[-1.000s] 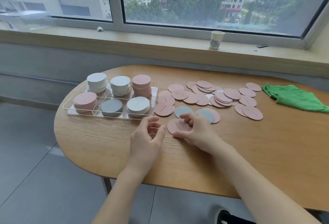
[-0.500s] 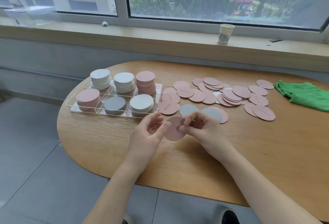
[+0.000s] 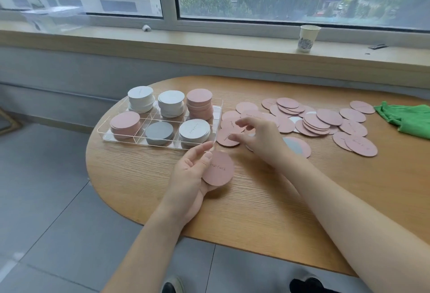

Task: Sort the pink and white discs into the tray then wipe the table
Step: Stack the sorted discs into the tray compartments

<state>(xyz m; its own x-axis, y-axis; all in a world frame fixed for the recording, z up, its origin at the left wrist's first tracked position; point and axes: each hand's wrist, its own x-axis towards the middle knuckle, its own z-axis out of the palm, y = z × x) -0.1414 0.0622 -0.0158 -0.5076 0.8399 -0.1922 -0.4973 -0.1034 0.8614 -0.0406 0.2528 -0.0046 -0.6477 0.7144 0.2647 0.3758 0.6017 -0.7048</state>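
Left hand (image 3: 186,176) holds one round pink card disc (image 3: 218,168) under its thumb, above the oval wooden tabletop (image 3: 267,199). Right hand (image 3: 263,139), fingers loosely spread, hovers over loose pink discs (image 3: 321,120) at 3 o'clock of the clear six-compartment plastic tray (image 3: 160,120).

A clear six-compartment tray (image 3: 217,115) near the tabletop's left edge holds pink and white disc stacks (image 3: 199,104). Loose pink discs (image 3: 325,120) lie scattered toward the right edge.
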